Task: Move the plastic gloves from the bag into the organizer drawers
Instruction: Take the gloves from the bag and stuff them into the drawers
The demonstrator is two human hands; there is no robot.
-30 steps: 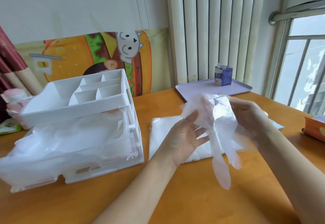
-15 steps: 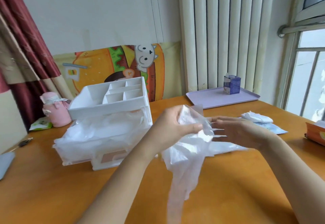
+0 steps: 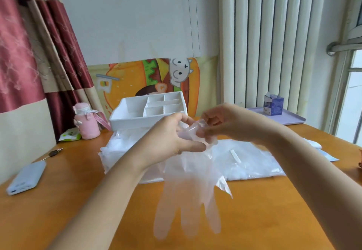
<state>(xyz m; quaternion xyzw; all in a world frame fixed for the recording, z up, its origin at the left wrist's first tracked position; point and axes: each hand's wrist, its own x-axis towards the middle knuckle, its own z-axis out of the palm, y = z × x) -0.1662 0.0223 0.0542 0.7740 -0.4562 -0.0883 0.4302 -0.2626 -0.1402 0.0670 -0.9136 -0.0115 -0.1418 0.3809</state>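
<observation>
A clear plastic glove (image 3: pixel 188 194) hangs fingers-down over the wooden table (image 3: pixel 264 220). My left hand (image 3: pixel 172 138) and my right hand (image 3: pixel 225 124) both pinch its cuff at the top, close together. Behind my left hand stands the white organizer (image 3: pixel 137 110), with a divided tray on top and an open drawer below stuffed with crumpled gloves (image 3: pixel 121 147). The flat clear bag of gloves (image 3: pixel 246 157) lies on the table behind my right forearm.
A pink bottle (image 3: pixel 86 122) and a small green packet (image 3: pixel 69 135) stand left of the organizer. A phone (image 3: pixel 26 177) and keys (image 3: pixel 53 152) lie at the far left. A lilac tray (image 3: pixel 290 120) carrying a small blue carton (image 3: pixel 273 105) sits at the back right.
The glove has been spread out and now hangs flat with its fingers down. Both hands have come together at its cuff, and the view has shifted left and up.
</observation>
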